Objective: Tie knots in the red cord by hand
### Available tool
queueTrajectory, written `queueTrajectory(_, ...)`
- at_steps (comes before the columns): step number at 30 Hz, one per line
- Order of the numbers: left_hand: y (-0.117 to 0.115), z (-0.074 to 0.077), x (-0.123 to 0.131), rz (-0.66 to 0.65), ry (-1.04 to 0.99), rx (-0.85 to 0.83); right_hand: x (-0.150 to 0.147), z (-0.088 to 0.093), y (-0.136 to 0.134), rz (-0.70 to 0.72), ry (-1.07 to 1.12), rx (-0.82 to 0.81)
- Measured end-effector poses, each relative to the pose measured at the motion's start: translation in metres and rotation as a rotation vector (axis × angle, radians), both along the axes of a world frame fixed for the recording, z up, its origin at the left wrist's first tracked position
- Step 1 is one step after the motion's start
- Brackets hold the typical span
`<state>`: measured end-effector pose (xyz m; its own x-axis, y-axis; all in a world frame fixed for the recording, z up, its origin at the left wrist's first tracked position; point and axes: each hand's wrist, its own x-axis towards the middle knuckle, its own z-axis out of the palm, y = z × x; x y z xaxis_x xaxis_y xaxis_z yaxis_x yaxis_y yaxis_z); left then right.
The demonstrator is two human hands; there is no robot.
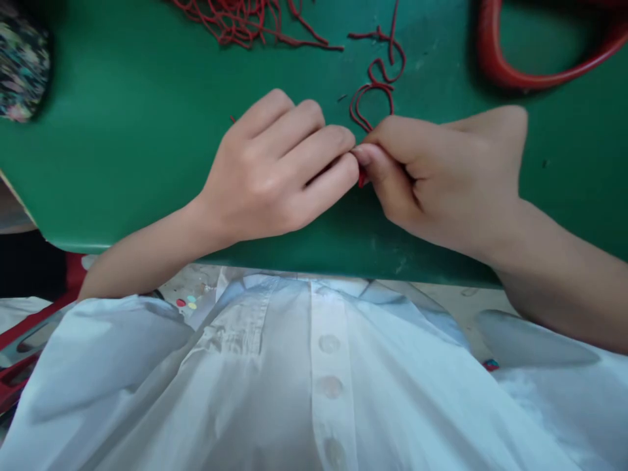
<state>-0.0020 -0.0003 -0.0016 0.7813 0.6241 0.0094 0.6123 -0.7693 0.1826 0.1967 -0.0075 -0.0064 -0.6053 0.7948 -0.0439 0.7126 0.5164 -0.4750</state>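
Both hands meet over the near part of a green table (147,157). My left hand (282,170) is closed, knuckles up, its fingertips hidden where they touch the right hand. My right hand (451,173) is closed in a pinch, with thumb and forefinger pressed together. A thin red cord (373,85) runs in loops away from that pinch, its lower end hidden in the fingers. Just under the right thumb shows a small bright red bit (362,178), too covered to name. What the left fingers hold, if anything, is hidden.
A tangle of red cords (240,19) lies at the top edge. At the upper right is a curved red handle or rim (520,77). A dark patterned item (22,65) sits at the far left. The table's near edge (318,269) runs before a white shirt.
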Motion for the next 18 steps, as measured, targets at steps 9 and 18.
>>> queueTrajectory(9,-0.002,-0.006,-0.011,-0.067,-0.070,0.335,-0.003,0.002,0.002,-0.033,-0.069,0.193)
queueTrajectory(18,-0.006,-0.011,-0.009,-0.022,-0.125,0.345,0.010,0.008,0.006,0.082,0.045,0.235)
